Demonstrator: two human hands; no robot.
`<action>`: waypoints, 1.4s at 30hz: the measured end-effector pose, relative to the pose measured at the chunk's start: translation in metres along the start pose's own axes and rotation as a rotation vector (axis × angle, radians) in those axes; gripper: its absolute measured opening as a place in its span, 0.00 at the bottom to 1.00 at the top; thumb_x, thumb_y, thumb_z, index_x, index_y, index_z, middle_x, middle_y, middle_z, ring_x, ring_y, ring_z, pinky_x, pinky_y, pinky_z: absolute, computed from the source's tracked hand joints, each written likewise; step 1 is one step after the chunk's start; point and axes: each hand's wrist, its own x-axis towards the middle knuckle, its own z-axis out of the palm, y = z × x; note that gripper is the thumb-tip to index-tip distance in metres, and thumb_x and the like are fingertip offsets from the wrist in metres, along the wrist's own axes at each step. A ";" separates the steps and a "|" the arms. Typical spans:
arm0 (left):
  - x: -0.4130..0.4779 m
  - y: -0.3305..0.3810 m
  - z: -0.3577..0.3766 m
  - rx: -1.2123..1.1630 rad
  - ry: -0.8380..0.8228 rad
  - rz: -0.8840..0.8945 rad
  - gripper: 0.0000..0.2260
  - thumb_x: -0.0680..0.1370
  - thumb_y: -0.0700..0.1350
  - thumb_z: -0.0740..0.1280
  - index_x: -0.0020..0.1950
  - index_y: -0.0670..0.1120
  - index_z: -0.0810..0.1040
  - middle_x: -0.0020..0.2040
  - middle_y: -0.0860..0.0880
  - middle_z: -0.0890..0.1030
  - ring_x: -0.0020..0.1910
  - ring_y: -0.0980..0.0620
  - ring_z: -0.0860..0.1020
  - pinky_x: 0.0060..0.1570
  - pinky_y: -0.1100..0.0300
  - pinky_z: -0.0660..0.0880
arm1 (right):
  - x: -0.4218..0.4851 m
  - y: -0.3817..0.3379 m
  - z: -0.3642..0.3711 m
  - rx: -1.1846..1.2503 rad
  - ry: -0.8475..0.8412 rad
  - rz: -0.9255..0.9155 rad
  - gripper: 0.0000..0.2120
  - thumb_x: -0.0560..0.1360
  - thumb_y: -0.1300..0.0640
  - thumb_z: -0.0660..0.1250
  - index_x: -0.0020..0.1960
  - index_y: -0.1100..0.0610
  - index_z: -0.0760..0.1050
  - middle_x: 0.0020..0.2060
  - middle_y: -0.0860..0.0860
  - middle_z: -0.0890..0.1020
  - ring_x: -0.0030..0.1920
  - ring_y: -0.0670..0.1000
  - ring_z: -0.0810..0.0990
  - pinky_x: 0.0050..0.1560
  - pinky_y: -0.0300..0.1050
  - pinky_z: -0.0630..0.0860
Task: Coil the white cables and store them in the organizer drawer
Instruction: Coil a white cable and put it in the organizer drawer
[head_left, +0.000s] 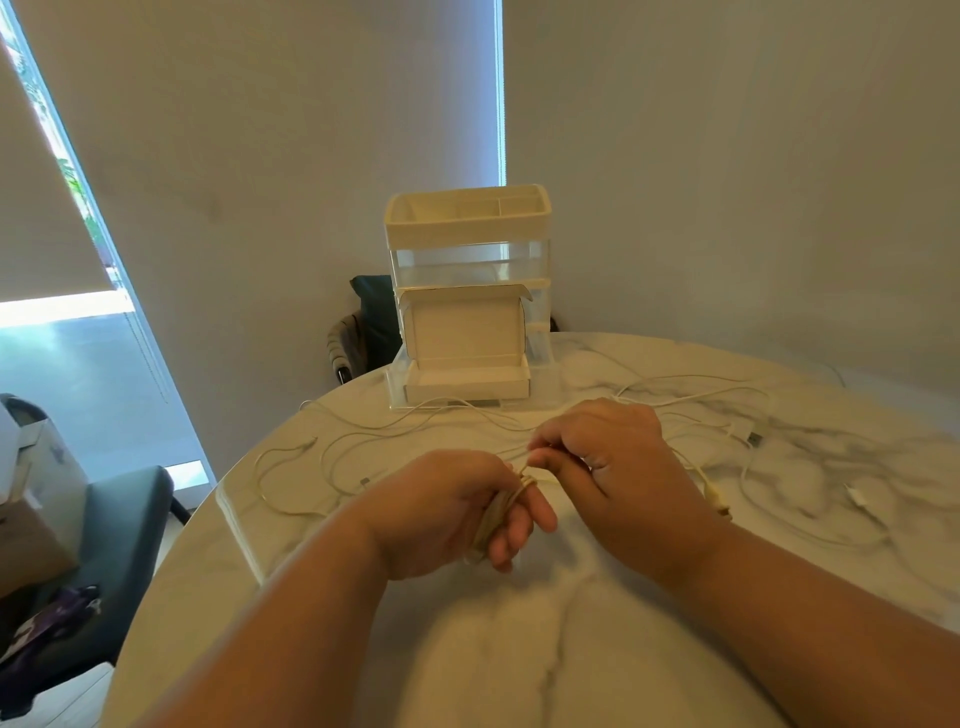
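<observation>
Mid-coil, the left hand (447, 512) gripped a cable bundle (489, 522) in curled fingers (521, 527) while the right hand (610, 460) pinched its strand (529, 466), likely needing more wraps before the drawer (467, 385) at twelve o'clock.

No legible text or labels anywhere.

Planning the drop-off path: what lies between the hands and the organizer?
Only loose white cables strewn on the marble table, per the head view.

Loose cables (753, 439) sprawl across the surface (571, 649) left, right and before the organizer (467, 228), whose open drawer (397, 387) juts forward, a box (467, 332) filling it. The near surface offers room.
</observation>
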 end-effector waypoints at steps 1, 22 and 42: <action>0.000 0.000 0.000 -0.063 -0.026 -0.012 0.17 0.75 0.47 0.57 0.48 0.36 0.81 0.34 0.44 0.76 0.30 0.50 0.73 0.38 0.57 0.75 | 0.000 0.001 0.000 0.015 0.001 0.009 0.10 0.77 0.44 0.62 0.45 0.46 0.80 0.39 0.39 0.80 0.46 0.40 0.77 0.53 0.56 0.72; 0.001 -0.007 -0.005 -0.149 -0.144 -0.041 0.16 0.78 0.47 0.58 0.46 0.39 0.81 0.31 0.47 0.74 0.27 0.53 0.71 0.35 0.57 0.74 | -0.004 0.012 0.008 0.130 -0.060 0.059 0.10 0.76 0.43 0.62 0.43 0.45 0.79 0.39 0.37 0.80 0.46 0.38 0.77 0.52 0.48 0.72; -0.002 -0.009 -0.012 -0.295 -0.045 -0.214 0.11 0.78 0.42 0.63 0.45 0.37 0.84 0.36 0.44 0.82 0.32 0.52 0.82 0.35 0.60 0.79 | -0.005 0.016 0.007 0.086 -0.134 0.100 0.09 0.75 0.46 0.66 0.46 0.46 0.83 0.38 0.32 0.78 0.47 0.34 0.76 0.49 0.33 0.68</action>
